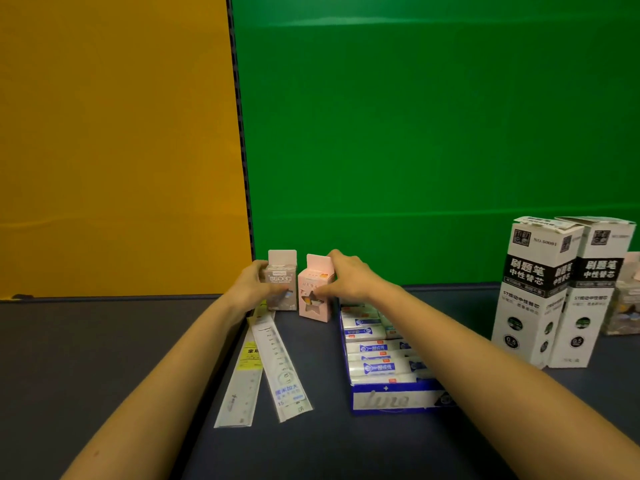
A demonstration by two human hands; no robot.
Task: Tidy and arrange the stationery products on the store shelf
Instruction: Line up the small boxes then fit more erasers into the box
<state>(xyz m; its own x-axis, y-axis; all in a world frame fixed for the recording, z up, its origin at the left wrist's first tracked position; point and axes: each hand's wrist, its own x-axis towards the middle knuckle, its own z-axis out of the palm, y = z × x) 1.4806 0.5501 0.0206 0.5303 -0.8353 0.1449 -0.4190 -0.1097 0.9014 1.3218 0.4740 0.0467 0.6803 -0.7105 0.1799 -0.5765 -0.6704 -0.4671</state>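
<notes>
Two small upright boxes stand near the back of the dark shelf (pixel 104 358). My left hand (pixel 251 285) grips the grey-pink box (pixel 282 271) from its left side. Beside it, tilted slightly, is a pink box (pixel 317 306) with a star-shaped window, and my right hand (pixel 349 277) holds it from the right and top. In front of the boxes lie two packaged rulers (pixel 280 368), fanned apart. A blue tray (pixel 391 400) of white packets sits under my right forearm.
Two tall white and black refill boxes (pixel 540 292) stand at the right, with another small pack (pixel 623 306) behind them. A yellow panel (pixel 114 133) and a green panel (pixel 433 116) form the back wall, split by a black upright.
</notes>
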